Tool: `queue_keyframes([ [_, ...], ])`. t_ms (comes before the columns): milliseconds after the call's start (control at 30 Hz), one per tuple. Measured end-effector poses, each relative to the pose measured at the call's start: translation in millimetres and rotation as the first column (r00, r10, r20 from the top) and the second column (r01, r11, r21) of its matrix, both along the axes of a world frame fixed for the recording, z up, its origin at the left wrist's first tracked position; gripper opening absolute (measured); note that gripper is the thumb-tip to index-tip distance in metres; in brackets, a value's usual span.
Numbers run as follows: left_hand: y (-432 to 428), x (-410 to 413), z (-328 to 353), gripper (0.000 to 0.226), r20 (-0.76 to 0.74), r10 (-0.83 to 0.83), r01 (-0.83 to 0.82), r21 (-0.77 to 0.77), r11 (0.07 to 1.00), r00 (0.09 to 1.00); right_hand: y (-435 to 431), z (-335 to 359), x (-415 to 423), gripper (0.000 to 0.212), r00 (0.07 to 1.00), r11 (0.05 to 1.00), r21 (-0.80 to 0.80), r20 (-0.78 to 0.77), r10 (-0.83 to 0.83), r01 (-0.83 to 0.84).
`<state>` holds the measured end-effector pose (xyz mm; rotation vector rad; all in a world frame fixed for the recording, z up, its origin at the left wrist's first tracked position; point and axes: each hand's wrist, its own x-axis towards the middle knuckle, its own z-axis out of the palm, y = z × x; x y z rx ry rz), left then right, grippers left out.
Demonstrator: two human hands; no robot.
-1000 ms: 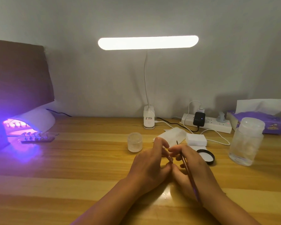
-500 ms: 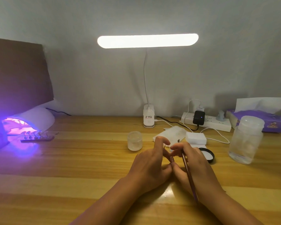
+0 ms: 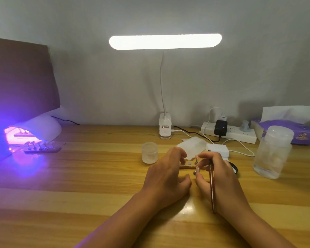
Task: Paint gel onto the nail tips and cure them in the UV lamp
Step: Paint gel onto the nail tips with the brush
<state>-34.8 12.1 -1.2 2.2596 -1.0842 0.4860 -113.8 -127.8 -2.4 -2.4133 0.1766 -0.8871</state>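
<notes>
My left hand (image 3: 168,174) rests at the table's middle, its fingertips pressing on the left end of a small wooden nail tip holder (image 3: 188,165) with round metal discs. My right hand (image 3: 222,178) grips a thin brush (image 3: 212,187), whose handle runs back along the hand, and its fingertips pinch a nail tip on a stand (image 3: 197,157) at the holder's right end. Far left, the white UV lamp (image 3: 43,128) glows purple with one strip of nail tips inside. A second strip of nail tips (image 3: 41,149) lies just in front of it.
A small frosted jar (image 3: 149,152) stands left of my hands. A white wipe (image 3: 192,145), a white box (image 3: 217,149), a black lid (image 3: 234,169) and a large clear jar (image 3: 273,152) are on the right. Power strip (image 3: 229,133), tissue box (image 3: 284,128) and desk lamp base (image 3: 165,127) line the wall.
My hands, pressed together a second ago, have parted slightly and reached forward. The wooden holder and the nail tip stand now show between them. The lamp keeps glowing.
</notes>
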Motion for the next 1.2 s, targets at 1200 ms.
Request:
queue_keyframes([
  [1200,3.1,18.8,-5.5,0.032,-0.234,-0.021,0.022,0.003,1.000,0.972,1.9,-4.9,1.2,0.048,0.994,0.975,-0.206,0.094,-0.058,0.077],
])
